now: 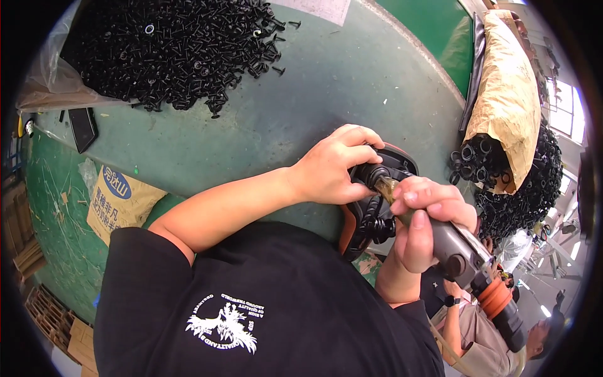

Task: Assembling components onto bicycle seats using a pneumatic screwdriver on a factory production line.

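Left hand (342, 166): fingers clasped on a black, orange-edged plastic part (372, 217), near side of the grey-green worktop (251, 141). Right hand (433, 210): closed around a grey, orange-banded cylindrical power tool (461, 257), tip at the part.

Head-worn fisheye view, faced downward
From close above, the left hand (336, 164), right hand (447, 204) and green worktop (276, 107) are taken in, with straight edges visibly curved.

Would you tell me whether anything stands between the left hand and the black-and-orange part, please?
Nothing visible does: the left hand rests on the black-and-orange part, its fingers curled over it. The power tool, in the right hand, points at it from the other side.
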A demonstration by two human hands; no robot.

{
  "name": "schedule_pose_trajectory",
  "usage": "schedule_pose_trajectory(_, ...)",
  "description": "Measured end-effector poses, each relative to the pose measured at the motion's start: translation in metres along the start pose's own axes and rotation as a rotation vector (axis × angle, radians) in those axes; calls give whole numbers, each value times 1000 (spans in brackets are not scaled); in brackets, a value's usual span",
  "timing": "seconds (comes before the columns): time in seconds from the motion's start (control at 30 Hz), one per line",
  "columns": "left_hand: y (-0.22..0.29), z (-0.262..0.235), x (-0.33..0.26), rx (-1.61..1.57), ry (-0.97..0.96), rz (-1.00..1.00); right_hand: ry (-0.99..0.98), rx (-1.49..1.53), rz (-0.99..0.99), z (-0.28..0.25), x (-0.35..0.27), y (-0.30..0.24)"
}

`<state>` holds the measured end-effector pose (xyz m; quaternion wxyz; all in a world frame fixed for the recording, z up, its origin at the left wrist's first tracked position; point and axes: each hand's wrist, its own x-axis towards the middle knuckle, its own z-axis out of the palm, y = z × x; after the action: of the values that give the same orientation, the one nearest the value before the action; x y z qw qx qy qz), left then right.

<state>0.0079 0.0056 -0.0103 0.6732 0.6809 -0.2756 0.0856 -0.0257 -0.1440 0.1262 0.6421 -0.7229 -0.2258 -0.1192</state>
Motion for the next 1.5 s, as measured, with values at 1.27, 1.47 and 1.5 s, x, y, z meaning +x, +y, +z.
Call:
schedule_pose_trajectory(1.27,100,20,38,-695,-625,-457,239,495,-412,-92,-70,-78)
schedule_pose_trajectory(1.47,84,23,99,-37,-721,229,250,285,-380,-105,-72,-83)
schedule_pose_trajectory(1.5,73,19,111,202,-797,236,290,214,-364,-105,-74,-80)
